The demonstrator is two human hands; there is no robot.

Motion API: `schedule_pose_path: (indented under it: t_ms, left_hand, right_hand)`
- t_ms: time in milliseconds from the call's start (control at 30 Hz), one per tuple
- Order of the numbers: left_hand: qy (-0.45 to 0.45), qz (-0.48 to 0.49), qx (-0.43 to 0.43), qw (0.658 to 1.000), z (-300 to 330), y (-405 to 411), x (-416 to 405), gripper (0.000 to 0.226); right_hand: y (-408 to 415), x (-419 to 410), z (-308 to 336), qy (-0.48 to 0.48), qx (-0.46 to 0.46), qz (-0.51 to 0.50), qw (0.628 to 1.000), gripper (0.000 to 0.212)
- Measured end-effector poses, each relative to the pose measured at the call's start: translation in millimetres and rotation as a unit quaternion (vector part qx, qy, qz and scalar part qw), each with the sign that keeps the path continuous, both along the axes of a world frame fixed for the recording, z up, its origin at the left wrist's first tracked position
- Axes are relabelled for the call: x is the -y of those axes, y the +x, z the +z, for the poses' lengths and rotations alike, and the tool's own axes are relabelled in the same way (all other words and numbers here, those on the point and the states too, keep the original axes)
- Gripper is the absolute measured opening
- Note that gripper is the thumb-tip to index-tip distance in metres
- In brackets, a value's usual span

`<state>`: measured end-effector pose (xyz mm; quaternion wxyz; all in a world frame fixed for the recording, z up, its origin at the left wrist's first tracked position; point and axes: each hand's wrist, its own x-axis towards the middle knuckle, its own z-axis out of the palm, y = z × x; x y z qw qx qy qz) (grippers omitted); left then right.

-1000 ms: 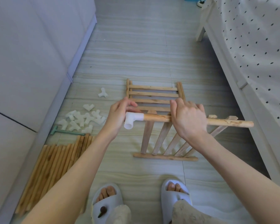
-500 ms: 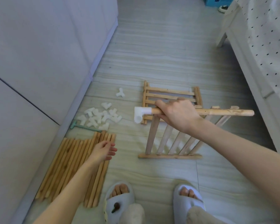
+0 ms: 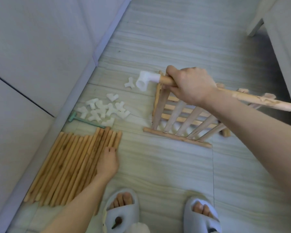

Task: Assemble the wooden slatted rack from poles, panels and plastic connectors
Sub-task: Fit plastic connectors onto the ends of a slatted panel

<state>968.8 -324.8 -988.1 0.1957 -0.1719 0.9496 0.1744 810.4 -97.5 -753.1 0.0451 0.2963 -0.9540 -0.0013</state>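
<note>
**Pole up, hand down on the pile**

The right hand has its fingers curled tight round a wooden pole, held up in the air w/ a white plastic connector stuck on its left end. The left hand lies on the row of poles on the floor; fingers look straight, tips touching the wood, not gripping. A heap of white connectors sits just past the poles, beside a green tool. Slatted panels are below the right hand. No writing to read.
</note>
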Motion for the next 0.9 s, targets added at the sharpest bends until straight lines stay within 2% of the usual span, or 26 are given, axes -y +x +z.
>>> schedule_pose_path:
  t_ms: [100, 267, 467, 500, 567, 667, 767, 900]
  left_hand:
    - [-0.057, -0.015, -0.001, 0.998, -4, -4, -15, 0.037]
    - [-0.048, 0.056, 0.011, 0.997, -5, -9, -17, 0.029]
    - [-0.074, 0.003, 0.051, 0.996, -2, -8, -9, 0.035]
    - [-0.047, 0.004, 0.042, 0.998, 4, -8, -9, 0.032]
    - [0.07, 0.03, -0.004, 0.997, 22, -10, -11, 0.025]
    - [0.243, 0.036, -0.128, 0.961, 61, -14, -10, 0.027]
    - [0.289, 0.001, -0.232, 0.929, 104, -17, -10, 0.027]
    - [0.337, -0.005, -0.265, 0.903, 143, -21, -16, 0.02]
  right_hand:
    - [-3, 0, 1, -0.008, 0.017, -0.001, 1.0, 0.025]
    - [1, 1, 3, -0.009, 0.031, -0.006, 0.999, 0.025]
    - [13, 4, 2, -0.006, -0.007, 0.0, 1.0, 0.025]
    - [15, 4, 1, -0.004, -0.01, 0.004, 1.0, 0.026]
    - [18, 4, 0, -0.003, -0.012, 0.009, 1.0, 0.028]
    - [16, 4, 1, 0.003, -0.011, 0.0, 1.0, 0.028]
    - [13, 4, 2, 0.004, 0.001, -0.004, 1.0, 0.026]
    - [3, 3, 5, 0.002, 0.051, -0.018, 0.999, 0.021]
